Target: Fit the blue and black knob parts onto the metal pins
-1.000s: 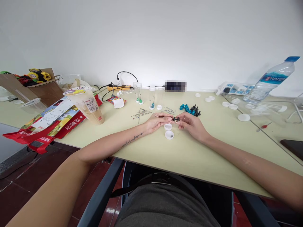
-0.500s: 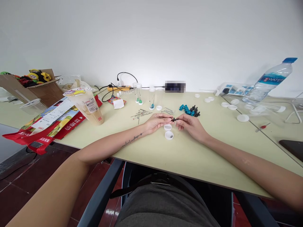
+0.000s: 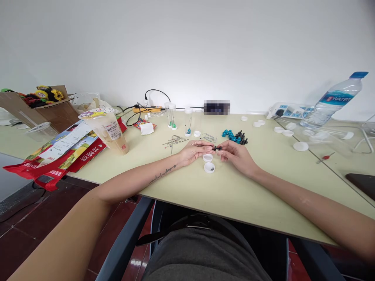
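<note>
left hand [image 3: 195, 151] + right hand [image 3: 236, 155] | pinching small black part [image 3: 217, 148], perhaps a screw | above white caps [image 3: 208, 162]

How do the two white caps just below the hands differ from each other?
The near white cap holds small dark bits inside; the far white cap looks empty. The far one lies right under the fingertips of the left hand and right hand, which pinch a small black part; the near one lies clear of them. Both are round and lie open side up.

Bright, even light with soft shadows fills the sharp picture, while wide-angle distortion bends the table [image 3: 263, 195] at the edges.
</note>
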The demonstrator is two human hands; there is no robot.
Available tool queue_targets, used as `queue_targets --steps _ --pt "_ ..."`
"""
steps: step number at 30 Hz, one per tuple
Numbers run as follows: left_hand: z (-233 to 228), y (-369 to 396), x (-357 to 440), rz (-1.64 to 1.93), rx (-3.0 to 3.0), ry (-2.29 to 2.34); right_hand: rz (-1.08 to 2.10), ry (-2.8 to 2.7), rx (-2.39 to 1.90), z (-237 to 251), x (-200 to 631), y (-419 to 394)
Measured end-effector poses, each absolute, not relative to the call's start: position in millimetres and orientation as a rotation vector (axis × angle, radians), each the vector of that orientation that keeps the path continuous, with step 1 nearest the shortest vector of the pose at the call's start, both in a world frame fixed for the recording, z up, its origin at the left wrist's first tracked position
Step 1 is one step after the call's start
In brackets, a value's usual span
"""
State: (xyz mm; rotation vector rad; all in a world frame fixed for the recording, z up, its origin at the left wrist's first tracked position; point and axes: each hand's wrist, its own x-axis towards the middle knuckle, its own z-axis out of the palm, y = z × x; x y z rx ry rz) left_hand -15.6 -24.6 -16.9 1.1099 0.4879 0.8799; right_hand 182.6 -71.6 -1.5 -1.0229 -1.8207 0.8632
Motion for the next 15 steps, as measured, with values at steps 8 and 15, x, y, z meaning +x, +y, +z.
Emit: queue_targets --steps 8,15 --pt "-13.5 -27.3 -16.0 0.862 1.116 0.473 0.880 -1.893 -1.080 0.3 184.0 -71.5" --pt "-15.6 -25.3 -15.6 0.883 1.108 0.508 0.863 -1.808 -1.047 -0.8 182.3 -72.0"
